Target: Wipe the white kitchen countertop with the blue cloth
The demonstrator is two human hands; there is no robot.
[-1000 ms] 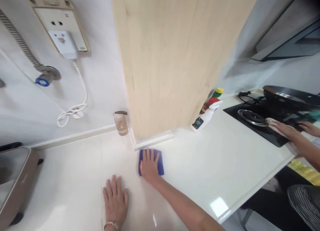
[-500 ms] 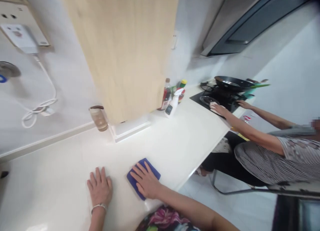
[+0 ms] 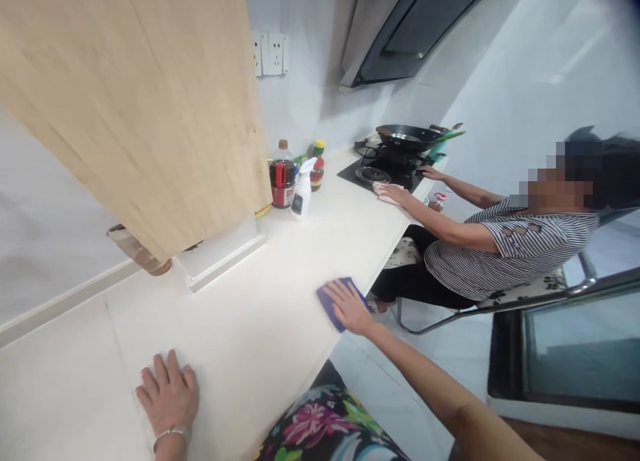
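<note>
Pressing blue cloth (image 3: 329, 306) under flat right fingers (image 3: 342, 292) onto counter (image 3: 235, 328) below. Resting empty left fingers (image 3: 161, 369), spread. Likely wiped partly, not fully.

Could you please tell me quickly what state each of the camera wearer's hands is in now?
Left hand: open, palm down on the white counter, holding nothing.
Right hand: open, laid over the blue cloth.

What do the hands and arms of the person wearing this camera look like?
Both the left hand and right hand are ungloved. A slim, silver-coloured bangle circles the left wrist; the right wrist shows none. The right forearm has no sleeve; the left is mostly cut off by the frame.
</note>
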